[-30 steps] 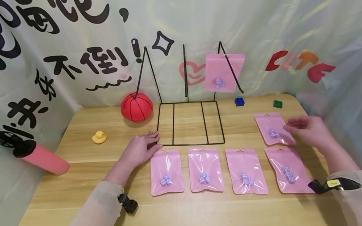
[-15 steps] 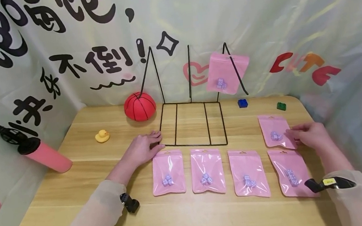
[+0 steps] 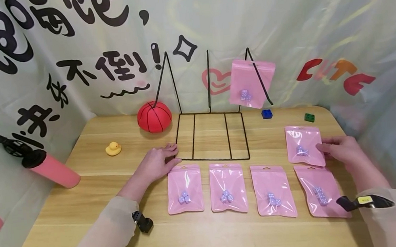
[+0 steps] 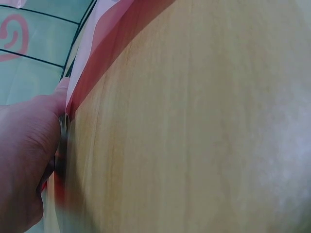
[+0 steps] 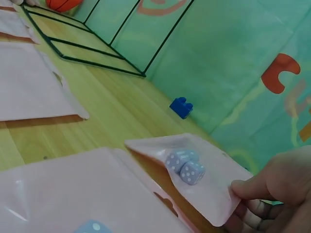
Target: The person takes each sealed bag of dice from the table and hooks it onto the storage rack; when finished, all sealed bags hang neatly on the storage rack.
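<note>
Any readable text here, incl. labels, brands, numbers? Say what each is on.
"CUTE": backdrop, right side.
"不倒!": backdrop, left of centre.
Other black characters, backdrop: slanted or cut off, not certain.
Yellow label, black wrist device: too small to read.
Pink bags: no lettering visible.

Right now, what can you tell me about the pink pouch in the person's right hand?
The pink pouch is a small, flat, roughly rectangular bag with a shiny, plastic-looking surface. Pale-purple dice with white dots show through its front; their exact number is unclear. The right hand pinches its right edge, and that side looks lifted and tilted. It is at the right of the table, just beyond another pink packet; whether the two touch is hard to tell.
</note>
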`<state>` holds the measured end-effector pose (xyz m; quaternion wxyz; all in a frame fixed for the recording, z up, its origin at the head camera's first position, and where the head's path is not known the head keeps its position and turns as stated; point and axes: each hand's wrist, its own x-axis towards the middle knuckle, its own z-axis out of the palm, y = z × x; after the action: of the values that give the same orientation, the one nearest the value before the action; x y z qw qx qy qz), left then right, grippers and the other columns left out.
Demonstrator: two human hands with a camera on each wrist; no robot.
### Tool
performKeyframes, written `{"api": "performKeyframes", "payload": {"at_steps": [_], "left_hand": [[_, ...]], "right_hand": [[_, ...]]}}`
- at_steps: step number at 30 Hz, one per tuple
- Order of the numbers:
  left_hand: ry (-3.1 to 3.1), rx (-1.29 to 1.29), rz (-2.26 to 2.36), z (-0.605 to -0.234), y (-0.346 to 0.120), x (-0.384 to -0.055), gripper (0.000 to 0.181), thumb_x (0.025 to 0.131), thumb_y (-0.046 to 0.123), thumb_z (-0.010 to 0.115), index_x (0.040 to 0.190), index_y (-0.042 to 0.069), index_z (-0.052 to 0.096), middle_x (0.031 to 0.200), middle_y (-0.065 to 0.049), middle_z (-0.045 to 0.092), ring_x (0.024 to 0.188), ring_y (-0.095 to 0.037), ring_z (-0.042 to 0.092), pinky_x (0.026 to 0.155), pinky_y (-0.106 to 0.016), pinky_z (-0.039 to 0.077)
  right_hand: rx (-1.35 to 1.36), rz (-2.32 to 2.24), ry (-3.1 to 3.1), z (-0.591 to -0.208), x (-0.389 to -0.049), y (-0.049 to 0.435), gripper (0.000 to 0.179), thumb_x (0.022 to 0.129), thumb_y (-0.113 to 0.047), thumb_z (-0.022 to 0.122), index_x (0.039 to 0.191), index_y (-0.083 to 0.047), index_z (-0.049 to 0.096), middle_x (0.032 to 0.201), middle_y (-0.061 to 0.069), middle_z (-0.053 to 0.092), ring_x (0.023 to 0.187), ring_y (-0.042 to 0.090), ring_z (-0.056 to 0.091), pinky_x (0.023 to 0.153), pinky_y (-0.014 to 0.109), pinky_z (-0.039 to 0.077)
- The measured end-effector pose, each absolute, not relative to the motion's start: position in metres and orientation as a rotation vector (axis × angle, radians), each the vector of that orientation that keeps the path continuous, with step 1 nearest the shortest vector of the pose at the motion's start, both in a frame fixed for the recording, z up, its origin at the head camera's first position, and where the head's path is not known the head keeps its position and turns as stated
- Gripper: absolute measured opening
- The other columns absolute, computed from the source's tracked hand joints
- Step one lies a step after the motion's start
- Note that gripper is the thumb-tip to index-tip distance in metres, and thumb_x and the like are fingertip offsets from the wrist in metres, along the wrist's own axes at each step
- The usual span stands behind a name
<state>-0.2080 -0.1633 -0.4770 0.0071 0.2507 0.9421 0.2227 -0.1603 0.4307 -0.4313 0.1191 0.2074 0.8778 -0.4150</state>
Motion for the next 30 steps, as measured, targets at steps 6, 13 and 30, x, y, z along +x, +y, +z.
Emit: {"api": "performKeyframes", "payload": {"at_steps": [6,13,30], "left_hand": [[2.951,0.789,0.702,-0.476,-0.163,-0.208,0.051,0.099,0.038,0.077,0.141,0.01,0.067,0.146,-0.006,0.062,0.145,-0.027,0.048,0.117,-0.049,0.04],[2.951,0.787,0.694,-0.476,-0.163,-0.208,0.051,0.099,0.038,0.077,0.14,0.009,0.068,0.146,-0.006,0.062,0.145,-0.028,0.048,0.117,-0.048,0.04],[2.967,0.802,0.667,-0.477,-0.163,-0.207,0.051,0.1,0.039,0.076,0.14,0.009,0.068,0.146,-0.007,0.062,0.144,-0.028,0.049,0.117,-0.049,0.041]], "right_hand": [[0.579,-1.265,2.571,-0.427,-0.158,0.428,0.067,0.108,-0.037,0.061,0.151,0.012,0.045,0.138,0.03,0.051,0.114,0.038,0.053,0.074,0.023,0.052],[0.492,-1.247,2.67,-0.421,-0.155,0.424,0.057,0.107,-0.032,0.063,0.141,0.013,0.054,0.118,0.02,0.063,0.094,0.024,0.06,0.07,0.021,0.056],[0.466,-1.376,2.772,-0.398,-0.144,0.4,0.048,0.107,-0.022,0.065,0.14,0.012,0.056,0.097,-0.002,0.066,0.08,0.006,0.064,0.071,0.021,0.059]]}}
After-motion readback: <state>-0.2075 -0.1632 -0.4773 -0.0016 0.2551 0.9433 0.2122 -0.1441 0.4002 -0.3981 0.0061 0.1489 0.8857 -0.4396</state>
